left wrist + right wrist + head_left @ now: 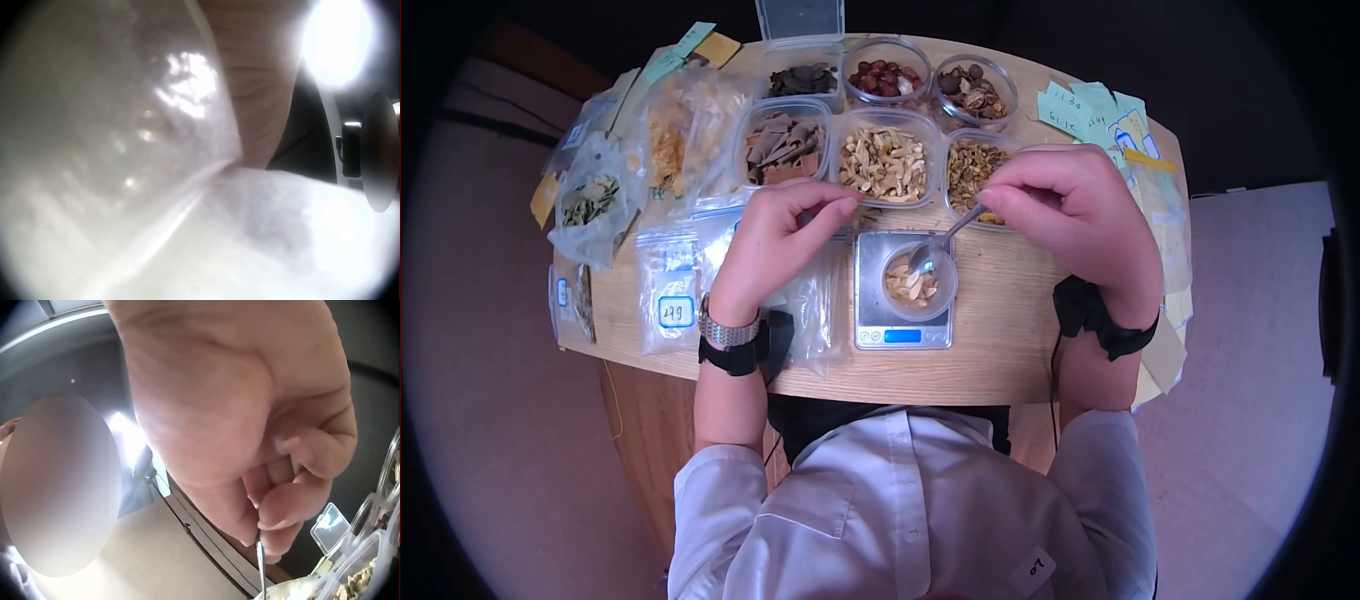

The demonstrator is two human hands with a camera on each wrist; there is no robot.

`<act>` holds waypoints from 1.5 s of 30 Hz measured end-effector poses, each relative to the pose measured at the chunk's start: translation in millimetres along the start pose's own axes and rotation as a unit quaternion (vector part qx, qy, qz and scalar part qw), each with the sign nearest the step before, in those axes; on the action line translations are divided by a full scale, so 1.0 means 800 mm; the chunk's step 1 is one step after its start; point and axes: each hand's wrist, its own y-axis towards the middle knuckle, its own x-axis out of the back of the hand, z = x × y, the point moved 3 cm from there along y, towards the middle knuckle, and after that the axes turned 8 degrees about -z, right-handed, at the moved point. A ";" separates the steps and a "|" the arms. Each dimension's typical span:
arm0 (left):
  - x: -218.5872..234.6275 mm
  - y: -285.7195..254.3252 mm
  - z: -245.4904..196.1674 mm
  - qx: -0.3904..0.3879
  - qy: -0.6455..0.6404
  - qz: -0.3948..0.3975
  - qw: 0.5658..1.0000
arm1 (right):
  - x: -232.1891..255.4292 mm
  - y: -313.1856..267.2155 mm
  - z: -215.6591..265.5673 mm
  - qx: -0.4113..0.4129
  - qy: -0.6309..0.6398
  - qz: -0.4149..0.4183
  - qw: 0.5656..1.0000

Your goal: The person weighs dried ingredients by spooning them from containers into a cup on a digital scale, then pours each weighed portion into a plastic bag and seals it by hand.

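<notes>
My right hand (1072,210) pinches the handle of a metal spoon (962,222), whose bowl dips into a small clear cup (947,297) holding pale slices (912,288). Under the cup is a digital scale (866,300) with a lit blue display. In the right wrist view, thumb and fingers of the hand (250,419) close on the spoon handle (261,569). My left hand (785,238) has thumb and index tips close together by the lower left corner of a square container of pale pieces (884,162); whether they grip anything is unclear.
Containers of dark pieces (804,80), red fruits (885,78), brown pieces (972,92), bark (784,148) and yellowish bits (975,165) stand behind. Plastic bags (668,300) lie at left, below my left forearm; paper notes (1072,112) lie at right.
</notes>
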 end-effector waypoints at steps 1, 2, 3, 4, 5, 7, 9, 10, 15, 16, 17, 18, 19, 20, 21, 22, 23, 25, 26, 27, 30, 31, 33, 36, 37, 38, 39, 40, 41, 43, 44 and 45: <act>0.000 0.000 0.001 -0.001 -0.003 0.000 1.000 | -0.001 -0.001 0.000 0.001 0.000 0.001 1.000; 0.001 -0.001 0.001 -0.001 -0.003 -0.002 1.000 | 0.003 -0.001 0.000 0.015 -0.005 -0.063 0.998; 0.001 -0.001 0.000 0.003 0.005 0.002 1.000 | 0.006 -0.002 0.000 0.030 -0.009 -0.127 0.991; 0.002 0.000 0.000 0.007 0.013 0.006 1.000 | 0.003 0.001 -0.002 0.031 -0.009 -0.127 0.991; 0.001 -0.001 0.000 0.006 0.013 0.006 1.000 | 0.000 0.008 -0.006 0.034 -0.026 -0.165 0.985; 0.000 -0.001 -0.001 0.004 0.009 0.001 1.000 | -0.011 0.022 -0.023 0.035 -0.043 -0.208 0.977; -0.002 0.000 -0.002 -0.001 -0.003 -0.009 1.000 | -0.030 0.035 -0.046 0.082 -0.112 -0.234 0.962; -0.002 0.000 -0.002 -0.001 -0.016 -0.023 1.000 | -0.039 0.038 -0.058 0.080 -0.113 -0.236 0.962; -0.001 -0.001 -0.006 0.002 -0.011 -0.018 1.000 | -0.073 0.046 -0.085 0.021 -0.041 -0.121 0.992; -0.001 -0.001 -0.006 0.004 -0.011 -0.017 1.000 | -0.075 0.047 -0.087 0.021 -0.041 -0.121 0.992; -0.001 -0.001 -0.006 0.004 -0.011 -0.017 1.000 | -0.079 0.047 -0.092 -0.016 -0.039 -0.109 0.993; -0.001 -0.001 -0.005 0.007 -0.011 -0.017 1.000 | -0.082 0.048 -0.098 -0.052 -0.037 -0.097 0.993; -0.001 -0.001 -0.004 0.010 -0.011 -0.016 1.000 | -0.084 0.048 -0.104 -0.053 -0.037 -0.097 0.993; -0.001 -0.001 -0.003 0.010 -0.011 -0.015 1.000 | -0.085 0.049 -0.109 -0.067 0.001 -0.100 0.993; -0.002 -0.001 -0.003 0.009 -0.014 -0.016 1.000 | -0.085 0.050 -0.113 -0.082 0.039 -0.102 0.991; -0.001 -0.001 -0.003 0.008 -0.017 -0.018 1.000 | -0.082 0.050 -0.115 -0.082 0.039 -0.103 0.991; -0.001 -0.001 -0.003 0.007 -0.017 -0.018 1.000 | -0.078 0.051 -0.115 -0.103 0.031 -0.095 0.990; -0.001 -0.001 -0.005 0.004 -0.010 -0.019 1.000 | -0.079 0.053 -0.119 -0.123 0.021 -0.090 0.988; -0.001 0.000 -0.005 0.002 -0.009 -0.018 1.000 | -0.087 0.053 -0.121 -0.109 0.041 -0.095 0.989; -0.001 0.000 -0.005 0.004 -0.007 -0.018 1.000 | -0.091 0.053 -0.124 -0.095 0.061 -0.101 0.989; -0.002 0.000 -0.003 0.005 -0.005 -0.018 1.000 | -0.087 0.052 -0.121 -0.115 0.091 -0.113 0.983; -0.001 0.000 -0.002 0.005 -0.006 -0.020 1.000 | -0.082 0.053 -0.118 -0.115 0.091 -0.113 0.983; -0.002 -0.001 -0.001 0.005 -0.014 -0.021 1.000 | -0.072 0.054 -0.117 -0.175 0.104 -0.097 0.974; -0.001 -0.001 -0.003 0.004 -0.019 -0.019 1.000 | -0.069 0.056 -0.122 -0.190 0.147 -0.090 0.967; -0.001 -0.001 -0.003 0.004 -0.018 -0.017 1.000 | -0.066 0.056 -0.123 -0.189 0.147 -0.091 0.967; 0.000 -0.001 -0.004 0.003 -0.017 -0.019 1.000 | -0.064 0.055 -0.123 -0.192 0.154 -0.096 0.965; 0.000 -0.001 -0.004 0.002 -0.015 -0.011 1.000 | -0.061 0.056 -0.124 -0.195 0.160 -0.100 0.962; -0.001 -0.001 -0.003 0.003 -0.013 -0.004 1.000 | -0.058 0.056 -0.125 -0.193 0.160 -0.099 0.963; 0.000 -0.001 -0.004 0.002 -0.013 -0.006 1.000 | -0.054 0.055 -0.126 -0.196 0.174 -0.105 0.959; 0.000 0.000 -0.004 0.004 -0.008 -0.002 1.000 | -0.047 0.054 -0.127 -0.198 0.188 -0.110 0.956; 0.000 0.000 -0.004 0.003 -0.008 -0.004 1.000 | -0.041 0.054 -0.124 -0.191 0.203 -0.118 0.953; 0.000 0.000 -0.004 0.002 -0.007 -0.004 1.000 | -0.038 0.052 -0.119 -0.185 0.217 -0.125 0.950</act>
